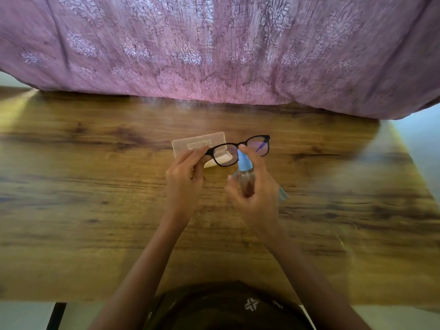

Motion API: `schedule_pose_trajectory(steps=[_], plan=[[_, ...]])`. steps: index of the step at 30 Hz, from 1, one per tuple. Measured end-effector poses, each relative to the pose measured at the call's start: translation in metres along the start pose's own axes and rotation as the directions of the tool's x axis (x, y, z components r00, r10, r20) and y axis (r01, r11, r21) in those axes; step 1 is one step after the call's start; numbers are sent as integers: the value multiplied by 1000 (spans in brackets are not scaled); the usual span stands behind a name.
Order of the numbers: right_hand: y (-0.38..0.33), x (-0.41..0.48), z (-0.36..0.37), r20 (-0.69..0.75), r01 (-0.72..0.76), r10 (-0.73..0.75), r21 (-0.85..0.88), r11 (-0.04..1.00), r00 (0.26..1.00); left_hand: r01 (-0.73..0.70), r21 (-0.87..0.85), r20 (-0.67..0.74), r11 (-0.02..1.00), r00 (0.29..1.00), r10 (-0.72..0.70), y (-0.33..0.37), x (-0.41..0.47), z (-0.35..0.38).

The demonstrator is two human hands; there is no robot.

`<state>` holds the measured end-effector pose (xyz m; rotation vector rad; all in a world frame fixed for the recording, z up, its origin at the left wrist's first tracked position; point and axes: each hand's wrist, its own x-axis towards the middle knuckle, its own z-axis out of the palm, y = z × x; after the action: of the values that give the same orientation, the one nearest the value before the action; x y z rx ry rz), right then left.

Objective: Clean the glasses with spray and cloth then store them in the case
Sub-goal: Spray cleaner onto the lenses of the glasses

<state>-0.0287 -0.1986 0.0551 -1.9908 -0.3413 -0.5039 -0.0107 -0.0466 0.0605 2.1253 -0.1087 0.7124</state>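
Black-framed glasses (238, 150) are held up over the wooden table (95, 186), lenses facing me. My left hand (184, 184) pinches the frame's left end. My right hand (253, 191) grips a small clear spray bottle (246, 179) with a light blue nozzle top, my index finger resting on the top just in front of the lenses. Behind the glasses an open translucent case (197, 142) lies on the table, with a pale cloth-like piece (220, 160) partly visible in it through the left lens.
A pink patterned cloth (214, 48) hangs along the table's far edge. A bluish object (283, 194) peeks out from behind my right hand. The table's near edge runs just above my lap.
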Motion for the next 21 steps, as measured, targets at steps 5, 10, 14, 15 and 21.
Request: schedule_pose_trajectory(steps=[5, 10, 14, 15, 21], plan=[[-14, 8, 5, 49, 3, 1, -95, 995, 999, -2, 5, -27, 1000, 1000, 2, -2, -4, 1], [-19, 11, 5, 92, -29, 40, -109, 994, 995, -5, 16, -29, 1000, 1000, 5, -1, -6, 1], [-19, 12, 3, 108, -40, 58, -159, 986, 992, 0, 5, -24, 1000, 1000, 0, -2, -7, 1], [-19, 12, 3, 100, -53, 70, -162, 985, 992, -2, 2, -24, 1000, 1000, 2, -3, -7, 2], [-25, 10, -2, 63, -89, 102, -190, 978, 993, 7, -7, -9, 1000, 1000, -7, -6, -7, 1]])
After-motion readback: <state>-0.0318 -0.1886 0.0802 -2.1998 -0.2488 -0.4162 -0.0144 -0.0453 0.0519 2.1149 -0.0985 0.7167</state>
